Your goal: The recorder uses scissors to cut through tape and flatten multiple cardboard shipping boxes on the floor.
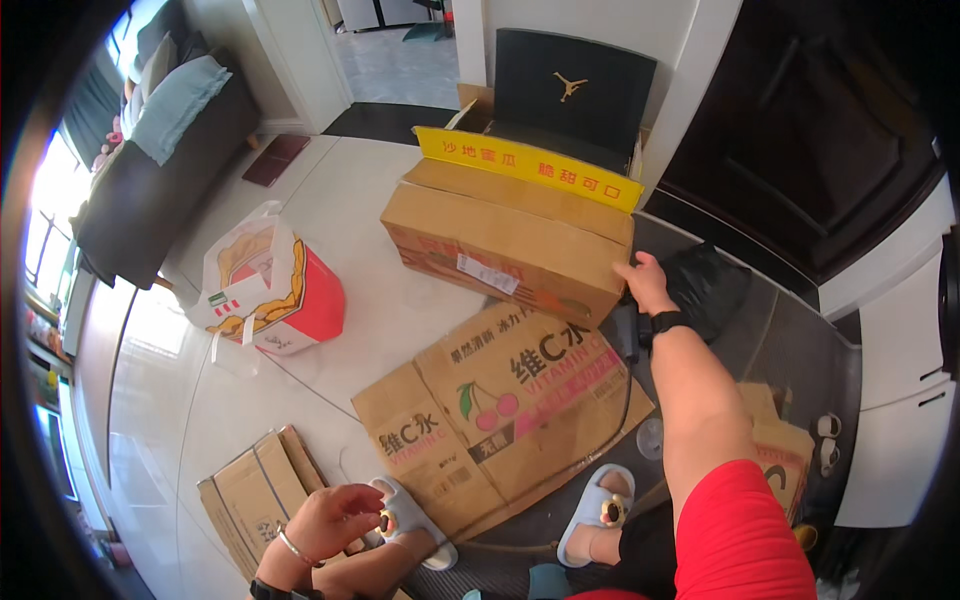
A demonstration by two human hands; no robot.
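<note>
A brown cardboard box [510, 240] stands on the floor ahead of me, a white label on its front side. At its right end is my right hand [648, 283], fingers closed on the corner edge. My left hand [325, 522] hovers low on the left, fingers loosely bent and apart, holding nothing I can see. Below that hand lies a bundle of flattened cardboard [255, 500] with a dark strap. Between my feet and the box, a flattened printed carton [500, 410] with a cherry picture is spread on the floor.
Behind the box are a yellow cardboard strip [530, 168] and a black box lid [570, 90]. A red and white bucket-shaped bag [300, 300] stands to the left. A black plastic bag [705, 290] and folded cardboard [780, 450] lie to the right, near a dark door [830, 120].
</note>
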